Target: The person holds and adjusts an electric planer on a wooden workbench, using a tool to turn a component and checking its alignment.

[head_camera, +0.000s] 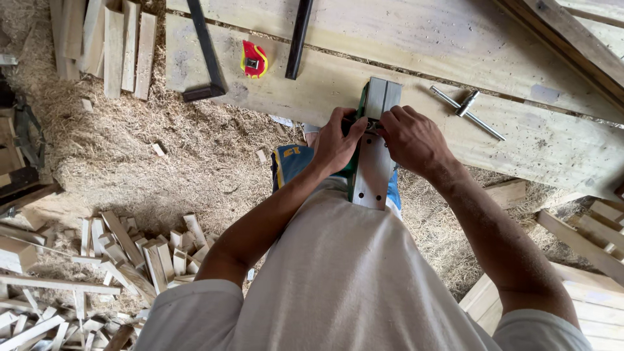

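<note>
An electric hand planer (373,166) with a green body lies upside down, its grey metal sole facing up, resting between the plank bench edge and my lap. My left hand (337,140) grips its left side near the middle slot. On the right side my right hand (411,138) pinches at the same slot with its fingertips. What the fingers touch inside the slot is hidden.
A T-shaped metal wrench (467,110) lies on the wooden plank bench (455,49) to the right. A red and yellow tape measure (253,60) and black metal bars (207,52) lie further left. Sawdust covers the floor, with several short wood offcuts (140,257) at left.
</note>
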